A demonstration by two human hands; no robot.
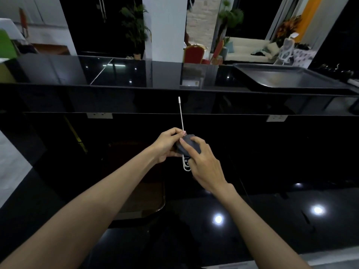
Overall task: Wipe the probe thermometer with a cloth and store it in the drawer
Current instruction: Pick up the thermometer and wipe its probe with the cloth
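The probe thermometer (181,115) has a thin metal stem that points up and away, with a white tip; its white body shows below my hands. My left hand (167,145) grips the body near the base of the stem. My right hand (204,164) presses a dark grey cloth (189,145) around the upper part of the thermometer body. The cloth hides most of the body. No drawer can be made out in the dark counter front.
A glossy black counter (272,220) lies below my arms, with a raised black shelf (116,74) behind it. A dark baking tray (287,76) rests on the shelf at the right. Wall sockets (99,115) sit under the shelf edge. A dark brown board (143,191) lies under my left forearm.
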